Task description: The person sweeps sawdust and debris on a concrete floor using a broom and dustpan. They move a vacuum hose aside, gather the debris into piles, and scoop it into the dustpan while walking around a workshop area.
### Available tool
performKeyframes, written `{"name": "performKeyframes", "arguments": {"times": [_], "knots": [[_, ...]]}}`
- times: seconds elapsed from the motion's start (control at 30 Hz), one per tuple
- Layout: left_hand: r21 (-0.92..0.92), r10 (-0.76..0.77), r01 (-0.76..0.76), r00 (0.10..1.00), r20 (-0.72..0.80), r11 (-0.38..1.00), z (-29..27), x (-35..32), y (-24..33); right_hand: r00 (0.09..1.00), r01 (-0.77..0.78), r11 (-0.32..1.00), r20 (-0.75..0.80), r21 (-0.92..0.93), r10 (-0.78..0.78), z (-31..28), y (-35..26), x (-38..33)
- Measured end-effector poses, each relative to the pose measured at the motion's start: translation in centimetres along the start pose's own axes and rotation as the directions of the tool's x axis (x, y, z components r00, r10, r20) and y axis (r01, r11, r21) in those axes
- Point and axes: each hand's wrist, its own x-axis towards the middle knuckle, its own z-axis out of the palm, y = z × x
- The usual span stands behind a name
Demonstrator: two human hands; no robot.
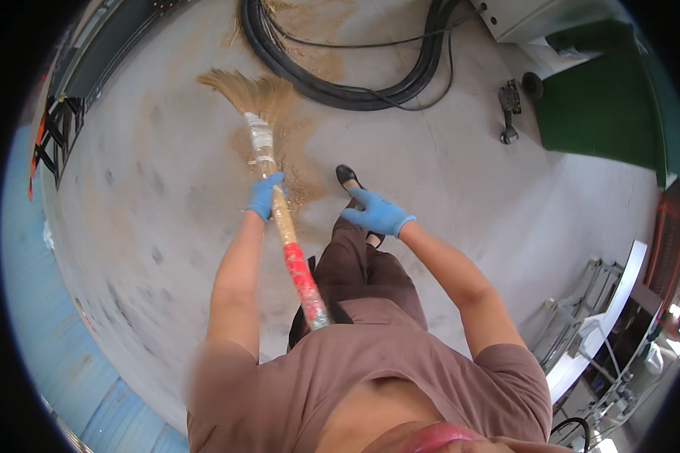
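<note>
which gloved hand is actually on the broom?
The left hand: its blue glove is wrapped around the broom on the wooden part of the handle, above the red section. The right hand hangs free over the leg, holding nothing.

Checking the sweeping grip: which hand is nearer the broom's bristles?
Left. The left hand grips the broom handle just below the bristles; the right hand hangs free, off to the side.

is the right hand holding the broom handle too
No, only the left hand grips the broom; the right hand hangs free beside it.
</note>
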Motion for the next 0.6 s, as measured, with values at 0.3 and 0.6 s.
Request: {"name": "performKeyframes", "arguments": {"times": [0.3,0.6], "knots": [[0.412,0.06,0.03,0.977,-0.204,0.911,-9.1,8.5,6.6,0.946,-0.324,0.936,-0.036,-0.136,0.322,-13.0,8.6,18.8],[0.243,-0.097,0.152,0.97,-0.225,0.958,-3.8,6.6,2.0,0.989,0.018,0.606,-0.076,-0.795,-0.129,-18.1,16.0,43.2]]}}
